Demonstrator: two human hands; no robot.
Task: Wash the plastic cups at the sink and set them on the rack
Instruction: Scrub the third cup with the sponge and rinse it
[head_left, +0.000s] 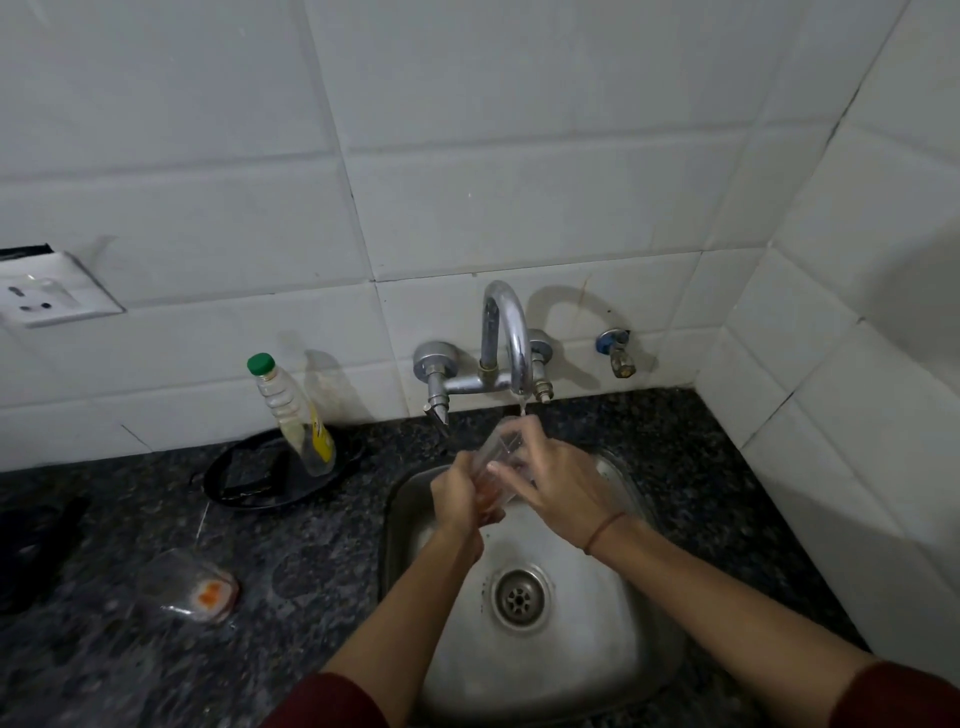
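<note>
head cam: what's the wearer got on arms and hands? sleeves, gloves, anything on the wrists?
No gloves: the left hand and right hand are bare. A dark maroon left sleeve and right sleeve show only at the bottom edge, leaving the forearms uncovered. A thin reddish-brown thread band circles the right wrist. No watch or rings visible.

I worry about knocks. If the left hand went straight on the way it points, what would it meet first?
Probably the tap spout: the left hand holds the cup angled up toward it, cup rim leading; depth is unclear.
</note>
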